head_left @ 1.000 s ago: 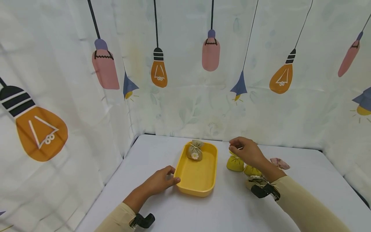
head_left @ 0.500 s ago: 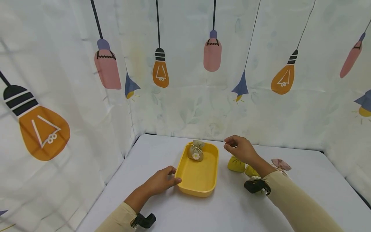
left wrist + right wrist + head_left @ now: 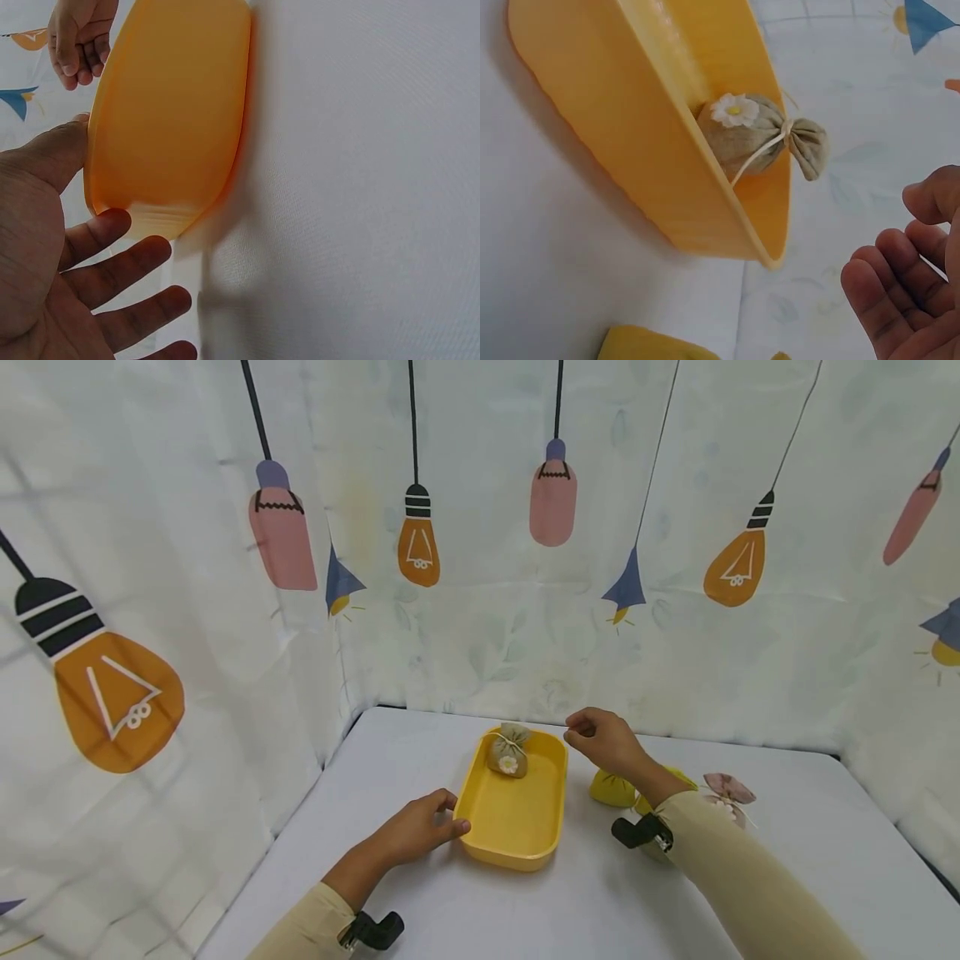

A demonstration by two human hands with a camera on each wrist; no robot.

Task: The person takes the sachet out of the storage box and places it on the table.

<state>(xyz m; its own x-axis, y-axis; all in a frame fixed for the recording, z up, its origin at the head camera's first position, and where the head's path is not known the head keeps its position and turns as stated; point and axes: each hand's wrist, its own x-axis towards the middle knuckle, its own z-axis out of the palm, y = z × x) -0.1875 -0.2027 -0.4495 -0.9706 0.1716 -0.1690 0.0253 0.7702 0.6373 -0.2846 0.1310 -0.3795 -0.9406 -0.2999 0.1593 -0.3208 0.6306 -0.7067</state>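
One pouch in, three to go
Left hand (image 3: 420, 828) steadies the yellow tray (image 3: 480, 852), fingers relaxed; right hand (image 3: 603, 742) hovers empty, loosely curled, beside the tan sachet (image 3: 507, 752); other sachets (image 3: 611, 787) wait on the table

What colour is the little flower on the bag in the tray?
The flower is white with a yellow middle, on the tan bag. The right wrist view shows it best.

We count one yellow tray (image 3: 512, 852), one beige pouch (image 3: 507, 754) inside it, two yellow pouches (image 3: 609, 788) on the worktop (image 3: 585, 902), one pink pouch (image 3: 726, 789), two hands (image 3: 416, 829)
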